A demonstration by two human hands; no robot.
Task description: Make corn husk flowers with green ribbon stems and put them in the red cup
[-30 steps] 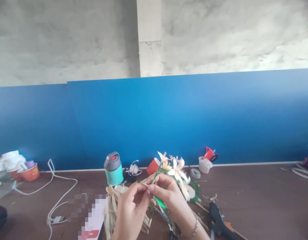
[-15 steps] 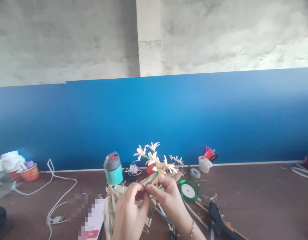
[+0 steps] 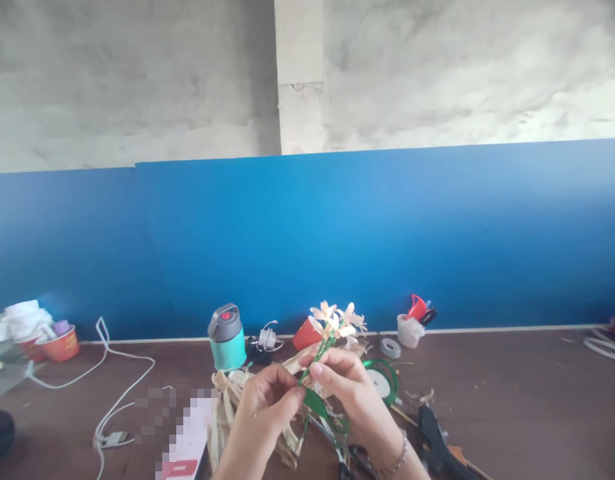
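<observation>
Cream-petalled artificial flowers (image 3: 338, 323) lean to the right on a green-wrapped stem (image 3: 313, 363). My right hand (image 3: 351, 387), with a bracelet at the wrist, pinches this stem below the blossoms. Lower down, the thumb and forefinger of my left hand (image 3: 268, 403) are closed on the stem's bottom end. From there a loop of green ribbon (image 3: 317, 404) hangs between the hands. Dry pale husk strips (image 3: 226, 407) lie beneath and behind them. Partly hidden by my right hand is a green ribbon spool (image 3: 380, 383). Scissors (image 3: 345, 469) rest below the hands.
A black glue gun (image 3: 434, 440) lies at right. Behind stand a teal flask (image 3: 227, 347), an orange cup (image 3: 305, 335), a tape roll (image 3: 390, 347) and a white container (image 3: 410, 331). White cables (image 3: 118, 393) and a partly blurred pink-white item (image 3: 193, 427) are at left.
The flowers have tilted right and bunched closer together. My right hand has moved slightly right and down, and a green ribbon loop now shows between the hands.
</observation>
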